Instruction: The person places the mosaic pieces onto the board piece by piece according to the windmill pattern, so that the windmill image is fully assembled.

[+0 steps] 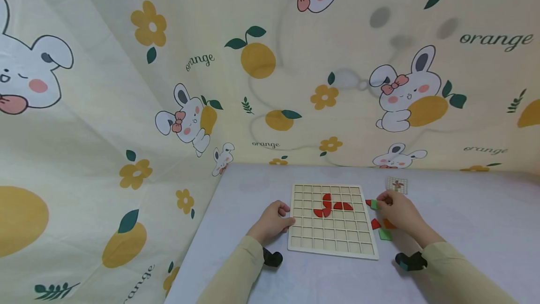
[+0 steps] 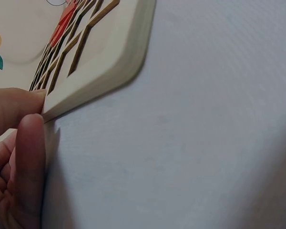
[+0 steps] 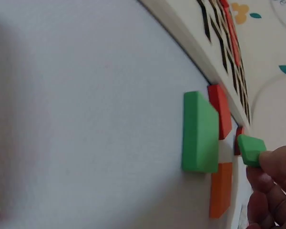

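Note:
A pale wooden grid board lies on the table, with several red pieces standing in its cells near the middle and top. At its left edge, my left hand grips the rim between thumb and fingers; the other fingers are curled. My right hand pinches a small green block between thumb and finger, just right of the board. Below it on the table lie another green block, a red block and an orange block. A further dark red piece shows behind the held block.
A small pattern card with a red shape printed on a grid lies behind the right hand. Black wrist devices sit on both forearms. A cloth with rabbits and oranges hangs behind and left of the white table.

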A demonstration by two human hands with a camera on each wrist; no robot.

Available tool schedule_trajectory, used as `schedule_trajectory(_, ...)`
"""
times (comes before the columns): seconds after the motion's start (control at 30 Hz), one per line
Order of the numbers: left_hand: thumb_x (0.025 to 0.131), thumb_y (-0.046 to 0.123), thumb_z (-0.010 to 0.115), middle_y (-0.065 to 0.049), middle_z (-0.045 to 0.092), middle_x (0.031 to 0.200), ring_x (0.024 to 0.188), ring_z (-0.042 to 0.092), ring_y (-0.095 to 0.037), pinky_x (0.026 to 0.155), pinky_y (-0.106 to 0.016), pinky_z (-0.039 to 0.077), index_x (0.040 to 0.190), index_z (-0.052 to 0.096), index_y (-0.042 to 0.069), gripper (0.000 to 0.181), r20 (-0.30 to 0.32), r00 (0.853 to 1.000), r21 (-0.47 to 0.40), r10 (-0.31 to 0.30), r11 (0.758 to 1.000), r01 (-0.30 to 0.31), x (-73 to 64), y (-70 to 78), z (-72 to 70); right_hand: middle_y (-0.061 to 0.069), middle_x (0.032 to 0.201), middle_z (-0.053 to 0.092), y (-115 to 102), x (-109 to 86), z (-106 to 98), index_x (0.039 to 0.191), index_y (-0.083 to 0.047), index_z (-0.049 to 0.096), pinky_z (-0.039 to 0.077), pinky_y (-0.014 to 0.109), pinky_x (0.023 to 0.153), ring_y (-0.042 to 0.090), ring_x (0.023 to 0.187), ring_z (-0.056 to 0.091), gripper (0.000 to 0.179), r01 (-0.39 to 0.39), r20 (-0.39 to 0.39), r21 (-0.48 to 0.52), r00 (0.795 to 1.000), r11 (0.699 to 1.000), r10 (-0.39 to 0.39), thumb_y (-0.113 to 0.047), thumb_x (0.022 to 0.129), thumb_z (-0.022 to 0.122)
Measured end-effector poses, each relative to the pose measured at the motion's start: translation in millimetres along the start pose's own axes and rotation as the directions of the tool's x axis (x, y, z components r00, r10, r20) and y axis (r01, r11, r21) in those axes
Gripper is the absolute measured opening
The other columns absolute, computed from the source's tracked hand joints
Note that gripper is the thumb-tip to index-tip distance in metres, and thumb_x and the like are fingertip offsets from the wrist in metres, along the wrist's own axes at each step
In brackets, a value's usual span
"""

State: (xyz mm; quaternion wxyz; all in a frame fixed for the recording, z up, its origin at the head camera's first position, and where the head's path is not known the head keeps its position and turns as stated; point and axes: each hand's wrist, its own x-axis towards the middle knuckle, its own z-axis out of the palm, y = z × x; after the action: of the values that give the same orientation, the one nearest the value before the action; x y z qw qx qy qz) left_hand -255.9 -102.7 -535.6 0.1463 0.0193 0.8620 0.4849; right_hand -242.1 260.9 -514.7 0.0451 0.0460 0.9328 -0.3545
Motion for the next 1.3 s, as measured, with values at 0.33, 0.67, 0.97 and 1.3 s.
schedule_trajectory(0.33,0.085,0.018,0.075,-0.005,0.049,0.097,0.069,0.058,-0.014,0.062,-0.028,0.05,0.108,0.055,0.013,0.031,0.011,1.0,-0.008,0.026,1.0,-0.026,0.7,-1.6,-1.2,0.012,0.095,0.058,10,4.4,-5,0.108,0.001,0.056,0.048,0.032,0.068,0.025,0.082,0.051,0.019,-0.014,0.067,-0.064,0.998,0.998,0.018,-0.014,0.096,0.058)
schedule_trajectory(0.67,0.085,0.018,0.075,-0.006,0.049,0.097,0.071,0.058,-0.015,0.063,-0.029,0.05,0.107,0.055,0.012,0.03,0.005,1.0,-0.022,0.011,1.0,-0.011,0.6,-1.9,-4.3,0.014,0.097,0.058,10,10.2,-1,0.111,0.003,0.056,0.05,0.034,0.069,0.026,0.083,0.052,0.029,0.007,0.07,-0.08,0.998,0.997,-0.001,-0.021,0.095,0.06)
schedule_trajectory(0.97,0.084,0.02,0.076,-0.004,0.05,0.097,0.071,0.058,-0.014,0.062,-0.028,0.049,0.106,0.055,0.015,0.031,0.0,1.0,0.008,-0.003,1.0,0.003,4.0,-3.4,0.0,0.018,0.101,0.059,1,19.4,13,0.115,0.003,0.058,0.05,0.044,0.077,0.03,0.088,0.051,0.034,0.056,0.032,-0.133,0.998,0.99,-0.052,-0.021,0.092,0.066)
schedule_trajectory(1.3,0.085,0.018,0.075,-0.005,0.05,0.096,0.07,0.058,-0.014,0.062,-0.028,0.049,0.107,0.055,0.014,0.03,0.008,1.0,-0.003,0.011,1.0,-0.011,2.2,-2.2,-1.6,0.017,0.096,0.054,-3,18.0,8,0.108,0.001,0.049,0.048,0.033,0.066,0.029,0.085,0.05,0.026,-0.034,0.051,-0.073,0.998,0.997,0.038,-0.013,0.092,0.064)
